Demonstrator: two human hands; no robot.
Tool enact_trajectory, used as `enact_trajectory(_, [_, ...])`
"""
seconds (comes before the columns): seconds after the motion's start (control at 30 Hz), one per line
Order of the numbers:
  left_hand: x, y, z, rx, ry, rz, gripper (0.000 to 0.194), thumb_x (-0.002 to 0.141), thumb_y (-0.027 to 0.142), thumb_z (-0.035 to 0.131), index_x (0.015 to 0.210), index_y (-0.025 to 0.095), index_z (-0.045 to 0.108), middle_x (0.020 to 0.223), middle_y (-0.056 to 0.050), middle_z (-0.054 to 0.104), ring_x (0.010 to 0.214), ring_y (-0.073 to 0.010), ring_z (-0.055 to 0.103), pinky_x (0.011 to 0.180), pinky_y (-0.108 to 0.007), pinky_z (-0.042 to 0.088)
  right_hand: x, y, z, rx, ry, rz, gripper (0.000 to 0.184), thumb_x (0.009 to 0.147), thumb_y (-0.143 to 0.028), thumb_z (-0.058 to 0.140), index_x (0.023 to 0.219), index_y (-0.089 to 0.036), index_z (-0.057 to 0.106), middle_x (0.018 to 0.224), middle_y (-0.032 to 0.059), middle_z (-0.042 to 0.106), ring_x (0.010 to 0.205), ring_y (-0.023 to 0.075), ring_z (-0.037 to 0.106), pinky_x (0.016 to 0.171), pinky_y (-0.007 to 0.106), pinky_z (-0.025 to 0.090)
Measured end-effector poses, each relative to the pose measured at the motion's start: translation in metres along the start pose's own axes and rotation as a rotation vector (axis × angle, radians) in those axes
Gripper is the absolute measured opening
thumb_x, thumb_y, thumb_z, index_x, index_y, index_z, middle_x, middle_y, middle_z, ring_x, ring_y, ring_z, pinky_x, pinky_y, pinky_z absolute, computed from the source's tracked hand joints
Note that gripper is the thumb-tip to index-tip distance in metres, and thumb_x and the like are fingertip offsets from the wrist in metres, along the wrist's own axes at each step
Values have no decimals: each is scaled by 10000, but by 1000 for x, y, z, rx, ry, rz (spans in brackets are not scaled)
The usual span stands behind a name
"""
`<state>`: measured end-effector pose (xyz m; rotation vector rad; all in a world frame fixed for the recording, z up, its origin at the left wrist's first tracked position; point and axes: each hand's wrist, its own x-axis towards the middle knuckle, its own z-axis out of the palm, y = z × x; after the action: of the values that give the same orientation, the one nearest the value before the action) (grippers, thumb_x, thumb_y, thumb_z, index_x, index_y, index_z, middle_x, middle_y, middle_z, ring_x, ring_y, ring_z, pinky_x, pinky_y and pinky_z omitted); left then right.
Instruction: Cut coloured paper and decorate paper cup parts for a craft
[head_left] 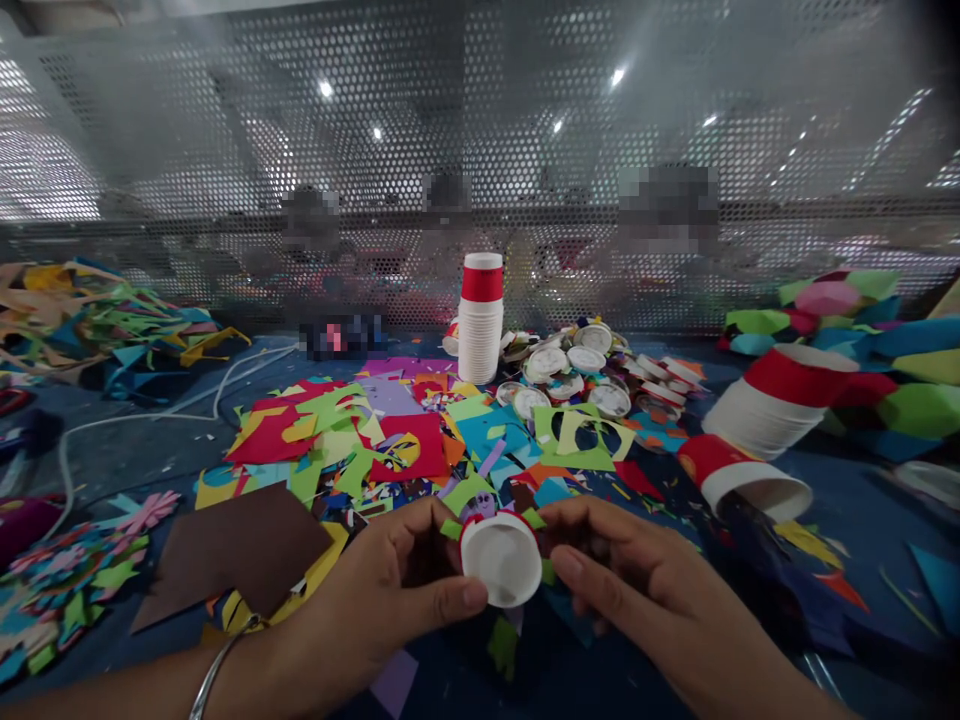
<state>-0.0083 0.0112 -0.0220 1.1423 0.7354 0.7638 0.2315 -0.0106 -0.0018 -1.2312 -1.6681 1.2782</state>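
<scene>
From the remote head view, I locate the paper cup (501, 566) at 6 o'clock from centre, its smooth, round white end facing me within a red edge. Flat green paper tabs (451, 527) project at 10 and between 1 and 2 o'clock of that circle; a purple paper piece with a drawn face (482, 503) shows at 11.

Left hand (382, 580): grasping the cup, thumb on the white rim between 7 and 8 o'clock. Right hand (637, 580): fingers curled at 3 o'clock; I cannot tell whether they grip anything.

Around the cup, I record: ridged upright cup stack (480, 340), 12; heaped white discs (549, 361), 1; tilted cup stack (776, 405), 2; matte, angular brown sheet (232, 545), 9.
</scene>
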Motion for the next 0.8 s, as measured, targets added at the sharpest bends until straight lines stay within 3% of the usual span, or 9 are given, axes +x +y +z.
enact_trajectory(0.3, [1, -8, -4, 30, -44, 15, 295, 801, 293, 825, 951, 176, 600, 862, 5, 672, 788, -100, 597, 716, -212, 422, -3, 2, -1, 18, -24, 69, 334, 974, -528, 547, 1154, -269, 656, 862, 4, 651, 665, 121, 528, 587, 230, 451])
enact_trajectory(0.47, [-1, -5, -4, 183, -11, 84, 207, 863, 318, 757, 952, 199, 614, 880, -8, 681, 817, -129, 621, 732, -238, 450, -3, 1, 0, 9, -7, 29, 294, 983, -507, 543, 1132, -290, 673, 847, -6, 631, 657, 114, 522, 581, 224, 426])
enact_trajectory(0.63, [-4, 8, -7, 580, 102, 425, 96, 897, 245, 704, 981, 227, 662, 979, -26, 700, 919, -156, 652, 845, -278, 484, -4, 0, 0, -71, 18, -27, 260, 992, -493, 531, 1094, -314, 689, 853, -13, 628, 659, 114, 548, 596, 225, 443])
enact_trajectory(0.7, [-5, 13, -9, 639, 98, 552, 87, 906, 222, 688, 984, 234, 654, 1026, -30, 704, 973, -161, 659, 885, -283, 486, -7, -2, 0, -121, 28, -70, 230, 1003, -465, 523, 1075, -321, 687, 852, -20, 631, 661, 111, 565, 596, 218, 456])
enact_trajectory(0.8, [-5, 15, -11, 701, 84, 635, 127, 914, 167, 662, 1010, 246, 633, 1055, -26, 699, 1021, -160, 656, 921, -291, 486, -11, -6, 0, -231, 42, -213, 158, 1010, -362, 532, 1075, -328, 672, 909, -21, 666, 730, 117, 622, 651, 219, 498])
